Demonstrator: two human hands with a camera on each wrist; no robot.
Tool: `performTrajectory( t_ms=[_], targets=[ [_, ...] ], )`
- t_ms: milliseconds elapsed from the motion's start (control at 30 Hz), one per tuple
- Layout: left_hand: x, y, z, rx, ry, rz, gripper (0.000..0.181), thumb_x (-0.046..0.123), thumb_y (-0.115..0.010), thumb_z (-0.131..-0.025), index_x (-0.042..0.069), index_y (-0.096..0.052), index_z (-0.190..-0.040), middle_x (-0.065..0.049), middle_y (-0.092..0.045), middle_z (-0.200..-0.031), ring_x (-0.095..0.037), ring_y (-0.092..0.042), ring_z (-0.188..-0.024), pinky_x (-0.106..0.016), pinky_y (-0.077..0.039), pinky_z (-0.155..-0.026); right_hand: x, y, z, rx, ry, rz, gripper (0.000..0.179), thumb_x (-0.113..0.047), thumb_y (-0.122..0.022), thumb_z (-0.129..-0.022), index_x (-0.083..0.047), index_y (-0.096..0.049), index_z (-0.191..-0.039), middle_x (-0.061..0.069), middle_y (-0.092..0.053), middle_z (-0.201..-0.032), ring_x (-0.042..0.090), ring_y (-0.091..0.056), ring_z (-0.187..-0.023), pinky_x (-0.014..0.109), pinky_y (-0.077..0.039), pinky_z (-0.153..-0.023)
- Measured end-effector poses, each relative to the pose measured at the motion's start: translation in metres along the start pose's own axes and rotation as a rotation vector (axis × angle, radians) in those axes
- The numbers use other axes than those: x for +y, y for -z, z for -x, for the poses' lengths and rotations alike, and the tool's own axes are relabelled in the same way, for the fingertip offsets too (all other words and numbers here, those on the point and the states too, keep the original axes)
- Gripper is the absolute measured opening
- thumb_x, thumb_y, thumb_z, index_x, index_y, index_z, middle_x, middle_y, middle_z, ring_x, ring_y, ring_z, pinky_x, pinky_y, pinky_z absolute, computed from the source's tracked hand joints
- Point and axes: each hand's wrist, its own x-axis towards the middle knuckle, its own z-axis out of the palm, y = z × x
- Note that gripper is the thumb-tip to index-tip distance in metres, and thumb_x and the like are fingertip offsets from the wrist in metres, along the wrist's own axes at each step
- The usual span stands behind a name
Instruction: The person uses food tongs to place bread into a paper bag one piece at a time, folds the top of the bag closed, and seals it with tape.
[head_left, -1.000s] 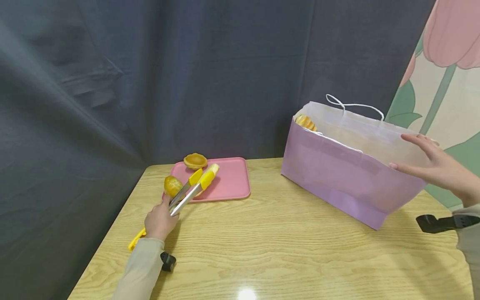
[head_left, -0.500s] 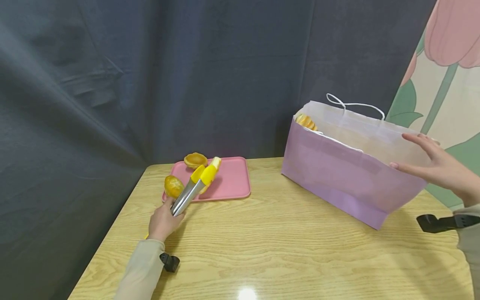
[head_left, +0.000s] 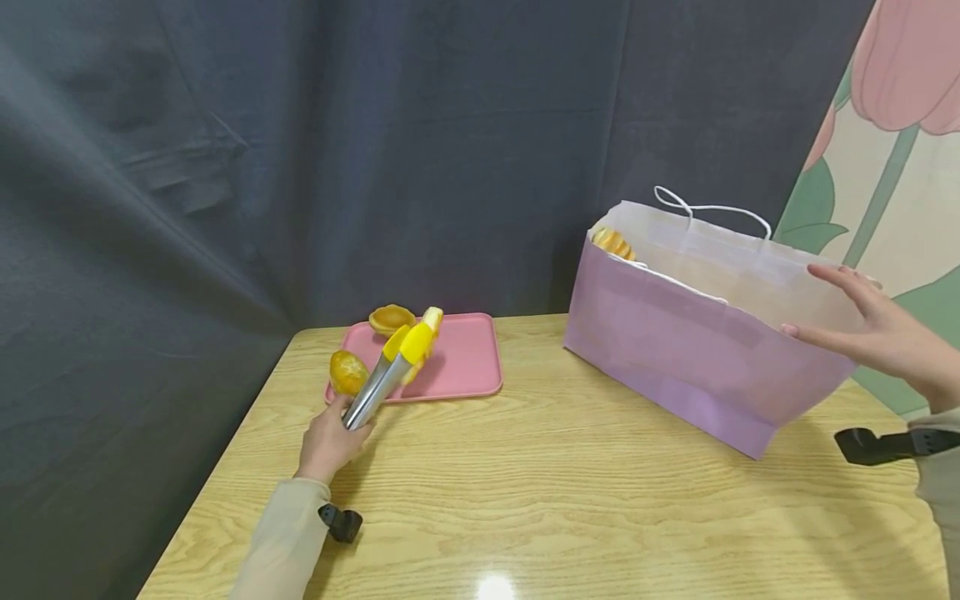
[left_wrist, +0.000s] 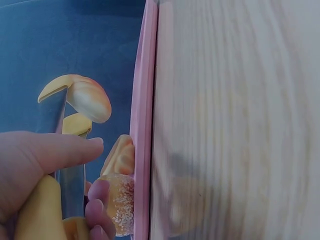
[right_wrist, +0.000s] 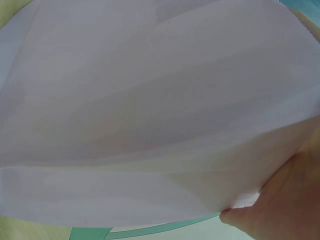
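Note:
My left hand (head_left: 330, 440) grips metal tongs (head_left: 375, 392) with yellow tips, their arms pressed close together. Between the tips is a piece of bread (left_wrist: 91, 101), orange-brown and pale, lifted above the pink tray (head_left: 468, 360). A round golden bun (head_left: 348, 372) lies at the tray's left front, and a shallow tart-like pastry (head_left: 391, 319) at its back left corner. At the right, my right hand (head_left: 888, 337) touches the right end of a lilac paper bag (head_left: 690, 358), thumb and forefinger spread apart across its gaping mouth. The other right fingers are mostly hidden.
A striped golden bread (head_left: 612, 243) shows inside the bag's left end. White cord handles (head_left: 720, 208) stand above the rim. A dark curtain (head_left: 465, 150) hangs behind the wooden table (head_left: 480, 483), with a flower-painted wall at the far right.
The tongs' arms have come together on the bread, and their tips have risen slightly off the tray. My left hand has shifted slightly right. The right hand stays at the bag.

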Motion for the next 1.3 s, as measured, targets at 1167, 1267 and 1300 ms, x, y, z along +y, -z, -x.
performTrajectory(
  t_ms=[1167, 1267, 1300],
  targets=[
    [0.008, -0.005, 0.008, -0.067, -0.062, -0.126, 0.051, 0.021, -0.072, -0.074, 0.003, -0.053, -0.118, -0.023, -0.065, -0.103, -0.031, -0.062, -0.083, -0.045, -0.046, -0.07, -0.003, 0.001, 0.001, -0.005, 0.01, 0.005, 0.089, -0.03, -0.059, -0.089, -0.025, 0.004, -0.15, 0.009, 0.025, -0.153, 0.028, 0.035, -0.135, 0.072, 0.012, -0.099],
    [0.009, -0.004, 0.009, -0.074, -0.079, -0.156, 0.055, 0.021, -0.074, -0.072, 0.002, -0.053, -0.119, -0.023, -0.066, -0.103, -0.033, -0.063, -0.083, -0.047, -0.047, -0.072, 0.0, 0.001, 0.001, -0.004, 0.008, 0.004, 0.088, -0.031, -0.06, -0.089, -0.03, 0.004, -0.15, 0.007, 0.026, -0.153, 0.026, 0.034, -0.136, 0.072, 0.011, -0.099],
    [0.009, -0.004, 0.009, -0.08, -0.082, -0.164, 0.056, 0.021, -0.074, -0.072, 0.002, -0.053, -0.12, -0.023, -0.066, -0.102, -0.032, -0.062, -0.082, -0.047, -0.047, -0.071, 0.001, 0.001, 0.001, -0.003, 0.008, 0.003, 0.088, -0.031, -0.06, -0.089, -0.031, 0.004, -0.15, 0.007, 0.025, -0.153, 0.025, 0.034, -0.136, 0.072, 0.011, -0.1]
  ],
)
